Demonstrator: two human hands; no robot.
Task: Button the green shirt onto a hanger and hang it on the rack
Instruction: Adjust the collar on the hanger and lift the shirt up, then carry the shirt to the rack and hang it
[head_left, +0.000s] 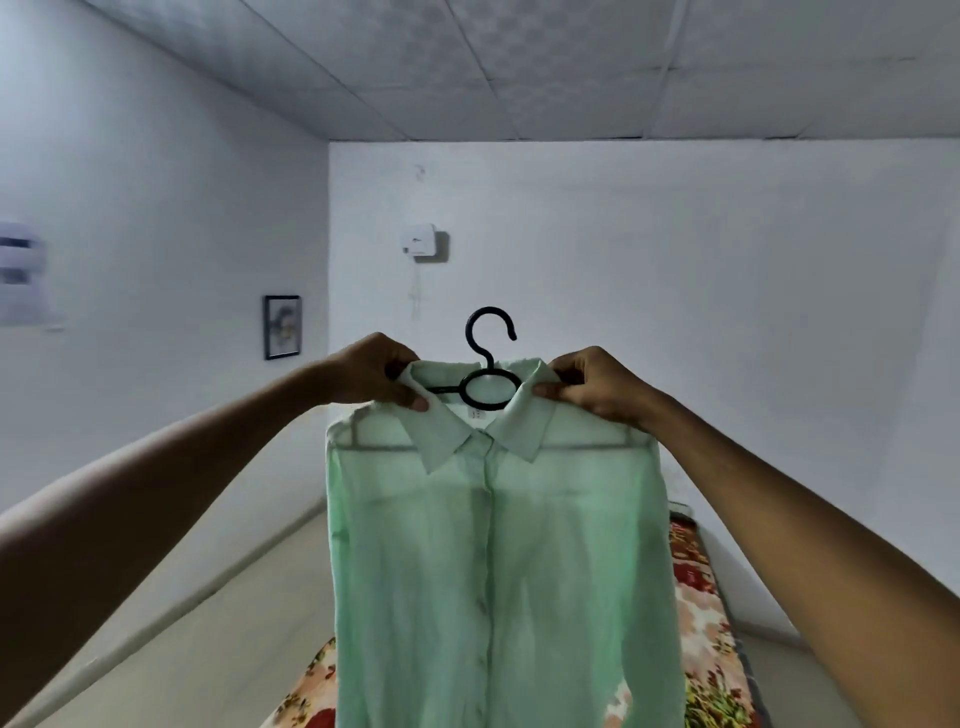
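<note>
We're holding the green shirt (498, 561) up in front of us at arm's length, both arms stretched out and raised, and it hangs straight down between them with its front facing us. Our left hand (375, 375) pinches the left side of the collar (448, 435), thumb on the near face and fingers curled behind the fold; our right hand (597, 387) does the same on the right side, thumb pressed on the collar edge and fingers wrapped round the back. So both hands are closed on the collar, one at each end, with the shirt's neck opening right between them. The black hanger (489, 364) sits inside the shirt: its hook rises free above the collar, midway between our two hands, its ring shows in the neck opening, and its arms show faintly through the thin fabric at the shoulders. The front placket runs closed down the middle as far as we can see, and the collar points lie flat below our thumbs. Beneath the shirt's lower half there's a flowered cloth (696, 623) spread out below. On the far wall we see a small white box (420, 240), and on the left wall a framed picture (282, 326).
</note>
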